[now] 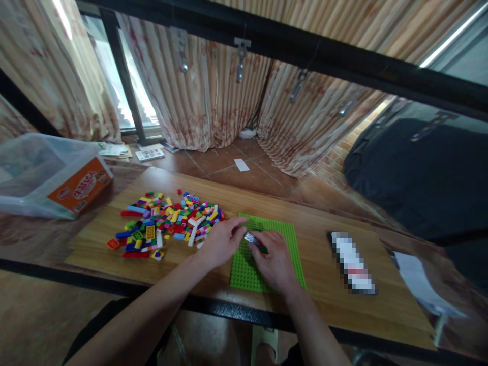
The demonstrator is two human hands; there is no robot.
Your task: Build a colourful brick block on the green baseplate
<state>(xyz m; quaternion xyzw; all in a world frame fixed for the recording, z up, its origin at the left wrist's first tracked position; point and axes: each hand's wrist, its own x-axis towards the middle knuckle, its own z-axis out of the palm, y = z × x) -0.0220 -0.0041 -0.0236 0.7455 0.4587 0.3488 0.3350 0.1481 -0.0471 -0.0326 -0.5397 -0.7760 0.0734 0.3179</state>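
A green studded baseplate [238,277] lies on the wooden board, with both hands over it. My right hand [276,259] is closed around small toy bricks [249,237]; a whitish end sticks out by the thumb, and bits of red and green show under the fingers. Close by on the left is my left hand [223,243], its thumb and forefinger apart beside the whitish end, with nothing visible between them. Whether it touches the bricks I cannot tell. Left of the baseplate spreads a pile of loose, many-coloured toy bricks [175,216].
A clear plastic box [34,175] with an orange label stands at the left. On the right lies a dark-edged, blurred-out oblong object [353,263], with white paper [419,279] beyond it. A black bar [267,38] with hanging metal brackets crosses the top. Curtains hang behind.
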